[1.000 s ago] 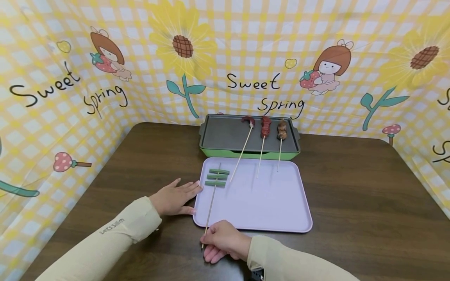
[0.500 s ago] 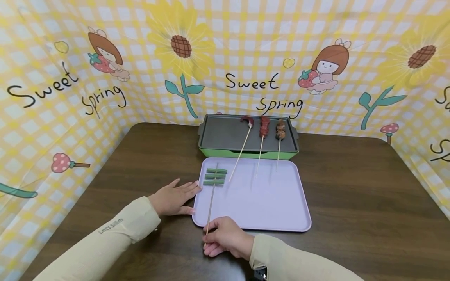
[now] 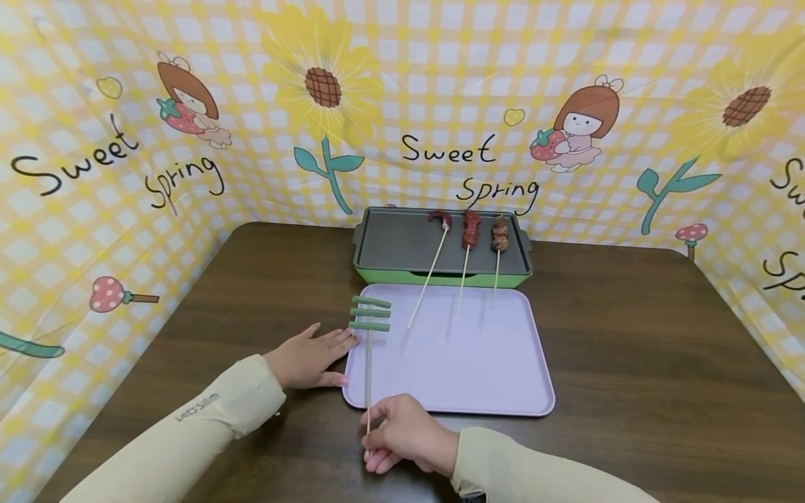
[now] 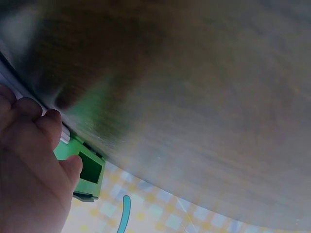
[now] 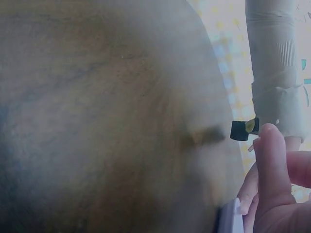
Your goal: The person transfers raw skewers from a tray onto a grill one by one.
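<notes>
My right hand (image 3: 409, 433) pinches the lower end of a wooden skewer near the tray's front edge. Threaded across its far end are three green bean-like pieces (image 3: 370, 314), held over the left part of a lilac tray (image 3: 465, 377). In the right wrist view, a dark green piece (image 5: 239, 130) shows past the thumb. My left hand (image 3: 308, 360) lies on the table with straight fingers, its fingertips touching the tray's left rim. The left wrist view shows part of that hand (image 4: 34, 160) beside the tray edge.
Behind the tray stands a green grill with a dark flat plate (image 3: 396, 241). On it rest a curled dark-red skewer (image 3: 442, 220), a red meat skewer (image 3: 470, 230) and a brown skewer (image 3: 499, 234), their sticks reaching over the tray. A checked cloth (image 3: 239, 42) surrounds the brown table.
The skewer's green end has swung left and appears lifted above the tray, now overlapping its left rim. My left hand has stayed by the tray; the other skewers have not moved.
</notes>
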The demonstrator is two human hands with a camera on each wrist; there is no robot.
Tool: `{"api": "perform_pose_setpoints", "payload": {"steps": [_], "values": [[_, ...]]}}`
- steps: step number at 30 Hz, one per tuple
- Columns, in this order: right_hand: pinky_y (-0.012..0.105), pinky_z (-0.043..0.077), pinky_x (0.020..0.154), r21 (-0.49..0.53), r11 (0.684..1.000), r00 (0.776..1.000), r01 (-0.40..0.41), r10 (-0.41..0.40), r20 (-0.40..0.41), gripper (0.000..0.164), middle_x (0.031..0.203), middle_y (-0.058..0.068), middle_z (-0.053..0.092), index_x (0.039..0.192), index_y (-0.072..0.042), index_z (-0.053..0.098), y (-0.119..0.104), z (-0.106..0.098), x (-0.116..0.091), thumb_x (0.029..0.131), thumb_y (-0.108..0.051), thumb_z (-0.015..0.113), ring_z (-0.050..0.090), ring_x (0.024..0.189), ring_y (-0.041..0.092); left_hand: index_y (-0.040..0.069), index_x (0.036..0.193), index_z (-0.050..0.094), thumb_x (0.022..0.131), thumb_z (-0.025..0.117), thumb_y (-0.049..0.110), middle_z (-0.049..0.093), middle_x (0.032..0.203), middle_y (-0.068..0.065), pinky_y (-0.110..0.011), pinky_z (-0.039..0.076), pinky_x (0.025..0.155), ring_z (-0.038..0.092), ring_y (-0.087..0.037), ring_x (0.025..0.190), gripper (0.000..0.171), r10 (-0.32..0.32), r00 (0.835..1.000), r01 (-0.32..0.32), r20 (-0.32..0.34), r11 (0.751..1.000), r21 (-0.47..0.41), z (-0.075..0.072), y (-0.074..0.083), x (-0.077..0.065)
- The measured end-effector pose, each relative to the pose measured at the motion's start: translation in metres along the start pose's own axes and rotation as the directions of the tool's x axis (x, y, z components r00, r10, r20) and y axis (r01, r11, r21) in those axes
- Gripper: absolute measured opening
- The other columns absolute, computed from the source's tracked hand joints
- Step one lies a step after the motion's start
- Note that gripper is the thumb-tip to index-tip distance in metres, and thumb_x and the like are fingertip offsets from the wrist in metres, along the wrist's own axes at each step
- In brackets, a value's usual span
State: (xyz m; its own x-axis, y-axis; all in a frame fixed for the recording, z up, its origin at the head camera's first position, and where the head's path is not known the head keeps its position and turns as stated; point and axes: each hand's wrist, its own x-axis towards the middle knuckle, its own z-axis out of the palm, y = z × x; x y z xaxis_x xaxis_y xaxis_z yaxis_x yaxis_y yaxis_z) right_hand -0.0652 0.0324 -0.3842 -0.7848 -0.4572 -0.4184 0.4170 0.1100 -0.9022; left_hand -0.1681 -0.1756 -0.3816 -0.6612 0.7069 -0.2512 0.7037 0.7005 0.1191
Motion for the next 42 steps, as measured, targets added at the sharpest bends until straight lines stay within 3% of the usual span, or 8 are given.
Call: {"api": "perform_pose_setpoints", "payload": {"steps": [19,29,42], "values": [[0.023,0.050,0.043,-0.061,0.994,0.996,0.088,-0.088,0.004,0.017,0.058,0.011,0.062,0.096,0.008,0.060,-0.013,-0.002,-0.005,0.081,0.014,0.059,0.055,0.042,0.007,-0.002,0.143,0.040,0.094,0.055,0.045,0.036,0.148,-0.023,-0.061,0.024,0.106,0.039,-0.033,0.134,0.070,-0.003,1.000,0.003,-0.010,1.000,0.008,0.001,0.000,0.000],[0.028,0.053,0.046,-0.152,0.982,0.994,0.109,-0.112,-0.009,0.020,0.060,0.011,0.064,0.102,0.009,0.060,-0.035,-0.012,-0.003,0.082,0.010,0.060,0.056,0.043,0.008,-0.002,0.142,0.041,0.093,0.056,0.046,0.037,0.148,-0.021,-0.061,0.025,0.105,0.040,-0.033,0.134,0.070,-0.001,1.000,0.001,-0.019,1.000,0.022,0.002,0.000,0.000],[0.026,0.053,0.047,-0.192,0.976,0.986,0.102,-0.125,-0.112,0.025,0.056,0.008,0.061,0.108,0.014,0.059,-0.058,-0.029,0.012,0.084,0.011,0.058,0.055,0.043,0.007,-0.002,0.144,0.039,0.093,0.056,0.046,0.036,0.149,-0.021,-0.061,0.024,0.106,0.039,-0.033,0.134,0.071,-0.013,1.000,0.013,0.004,1.000,0.016,-0.002,0.003,0.000]]}}
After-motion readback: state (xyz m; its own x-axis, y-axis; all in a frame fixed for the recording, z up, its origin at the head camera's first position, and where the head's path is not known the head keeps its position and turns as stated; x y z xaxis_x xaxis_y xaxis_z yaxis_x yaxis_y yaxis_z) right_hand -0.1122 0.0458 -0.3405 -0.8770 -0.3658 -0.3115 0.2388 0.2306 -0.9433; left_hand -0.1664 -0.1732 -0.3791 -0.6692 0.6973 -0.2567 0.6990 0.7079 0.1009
